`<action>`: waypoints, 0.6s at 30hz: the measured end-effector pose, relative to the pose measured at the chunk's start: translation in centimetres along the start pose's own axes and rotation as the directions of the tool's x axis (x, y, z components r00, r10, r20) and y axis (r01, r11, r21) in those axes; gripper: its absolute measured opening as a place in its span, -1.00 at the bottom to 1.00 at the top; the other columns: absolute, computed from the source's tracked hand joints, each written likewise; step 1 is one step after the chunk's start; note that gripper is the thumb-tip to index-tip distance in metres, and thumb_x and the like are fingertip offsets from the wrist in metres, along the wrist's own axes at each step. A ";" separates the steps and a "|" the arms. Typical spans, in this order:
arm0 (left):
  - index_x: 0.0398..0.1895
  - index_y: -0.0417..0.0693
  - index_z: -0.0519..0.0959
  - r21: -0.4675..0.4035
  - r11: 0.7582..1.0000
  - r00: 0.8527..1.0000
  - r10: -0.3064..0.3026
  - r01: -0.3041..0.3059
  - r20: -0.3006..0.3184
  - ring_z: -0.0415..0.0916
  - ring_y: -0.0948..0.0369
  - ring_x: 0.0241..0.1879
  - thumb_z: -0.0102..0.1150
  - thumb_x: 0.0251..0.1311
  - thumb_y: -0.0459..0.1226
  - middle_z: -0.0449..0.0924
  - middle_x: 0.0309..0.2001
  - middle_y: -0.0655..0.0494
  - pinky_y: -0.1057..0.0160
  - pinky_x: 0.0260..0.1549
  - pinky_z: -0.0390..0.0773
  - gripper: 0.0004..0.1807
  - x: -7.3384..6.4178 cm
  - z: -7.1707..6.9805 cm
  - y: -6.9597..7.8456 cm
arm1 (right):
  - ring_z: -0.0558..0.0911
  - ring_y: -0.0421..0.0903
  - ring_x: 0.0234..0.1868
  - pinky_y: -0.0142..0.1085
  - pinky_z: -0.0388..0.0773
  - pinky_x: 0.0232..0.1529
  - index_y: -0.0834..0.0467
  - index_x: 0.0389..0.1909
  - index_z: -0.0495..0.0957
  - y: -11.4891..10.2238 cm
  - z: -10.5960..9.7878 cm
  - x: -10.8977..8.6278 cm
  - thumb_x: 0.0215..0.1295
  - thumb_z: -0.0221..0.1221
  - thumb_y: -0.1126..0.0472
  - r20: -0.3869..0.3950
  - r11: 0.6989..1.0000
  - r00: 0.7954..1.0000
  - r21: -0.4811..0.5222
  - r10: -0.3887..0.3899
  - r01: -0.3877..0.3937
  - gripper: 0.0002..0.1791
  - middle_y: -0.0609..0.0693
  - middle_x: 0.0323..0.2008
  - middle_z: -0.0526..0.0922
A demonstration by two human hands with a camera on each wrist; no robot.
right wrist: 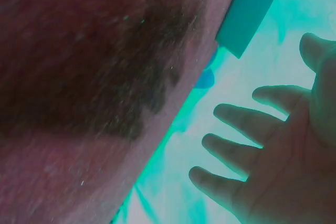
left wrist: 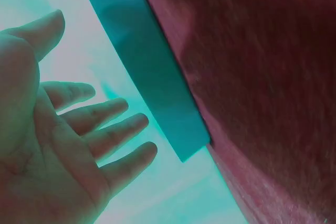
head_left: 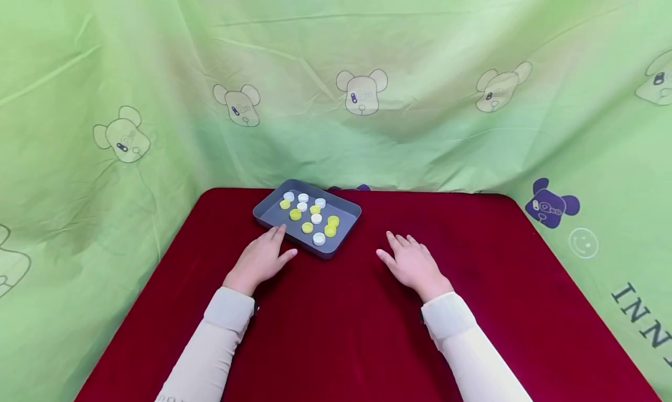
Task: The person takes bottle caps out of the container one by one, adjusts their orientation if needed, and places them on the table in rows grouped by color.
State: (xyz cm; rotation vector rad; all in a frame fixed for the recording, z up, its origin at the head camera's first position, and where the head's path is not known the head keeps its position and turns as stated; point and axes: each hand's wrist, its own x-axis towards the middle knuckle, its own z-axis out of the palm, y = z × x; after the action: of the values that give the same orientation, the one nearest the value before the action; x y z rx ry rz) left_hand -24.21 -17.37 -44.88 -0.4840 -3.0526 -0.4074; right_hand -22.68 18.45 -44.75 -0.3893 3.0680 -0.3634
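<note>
A dark grey rectangular tray (head_left: 273,216) lies at an angle toward the back of the red-covered table, holding several yellow caps (head_left: 296,215) and several white caps (head_left: 319,238). My left hand (head_left: 258,261) is at the tray's near left edge, its fingers extended and thumb spread; whether a fingertip touches the rim I cannot tell. In the left wrist view the tray's outer wall (left wrist: 152,77) stands beyond the fingers. To the right of the tray, apart from it, my right hand (head_left: 416,266) hovers over the cloth with fingers spread and nothing in it.
Dark red cloth (head_left: 336,332) covers the table. Green curtain sheets (head_left: 420,28) with printed bear heads hang behind and along both sides, close to the table's edges. The tray's far side lies near the back edge.
</note>
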 end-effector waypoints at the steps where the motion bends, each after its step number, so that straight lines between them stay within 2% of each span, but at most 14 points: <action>1: 0.45 -0.31 0.15 -0.008 1.000 1.000 -0.008 0.008 0.005 0.23 -0.13 0.33 0.07 0.33 0.08 0.22 0.37 -0.30 -0.10 0.23 0.28 -0.16 0.1 0.0 -0.2 | 0.20 0.35 0.36 0.22 0.10 0.29 0.21 0.47 0.16 -0.1 0.0 0.2 0.46 -0.09 -0.20 0.003 1.000 1.000 0.000 -0.008 0.008 -0.25 0.30 0.33 0.31; 7: 0.48 -0.30 0.10 -0.061 0.996 0.997 -0.055 0.058 0.057 0.17 -0.10 0.37 0.07 0.33 0.10 0.16 0.41 -0.25 -0.09 0.24 0.27 -0.13 0.3 -0.1 -1.2 | 0.32 0.30 0.30 0.12 0.21 0.28 0.26 0.45 0.18 -0.4 0.1 1.6 0.47 -0.06 -0.15 0.004 0.999 0.999 0.022 -0.048 0.048 -0.27 0.30 0.30 0.37; 12: 0.48 -0.31 0.07 -0.082 0.995 0.996 -0.057 0.063 0.071 0.16 -0.09 0.38 0.06 0.34 0.09 0.16 0.41 -0.24 -0.08 0.26 0.24 -0.13 0.2 -0.5 -2.2 | 0.43 0.18 0.25 0.07 0.35 0.19 0.24 0.46 0.16 -0.8 0.4 2.8 0.46 -0.07 -0.17 0.030 0.999 0.999 0.048 -0.024 0.023 -0.26 0.21 0.30 0.39; 18: 0.48 -0.32 0.05 -0.083 0.993 0.994 -0.073 0.079 0.076 0.18 -0.09 0.37 0.04 0.35 0.09 0.18 0.41 -0.24 -0.07 0.26 0.24 -0.12 0.6 -0.9 -3.5 | 0.44 0.17 0.24 0.07 0.36 0.17 0.21 0.47 0.16 -1.4 0.7 3.6 0.45 -0.07 -0.20 0.084 0.998 0.996 0.063 -0.002 -0.003 -0.25 0.20 0.30 0.40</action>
State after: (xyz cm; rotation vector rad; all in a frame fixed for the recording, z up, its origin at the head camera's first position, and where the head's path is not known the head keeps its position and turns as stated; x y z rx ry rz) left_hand -25.82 -20.62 -44.84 -0.3955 -3.1422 -0.5375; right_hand -25.84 16.10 -45.11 -0.3906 2.9666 -0.4314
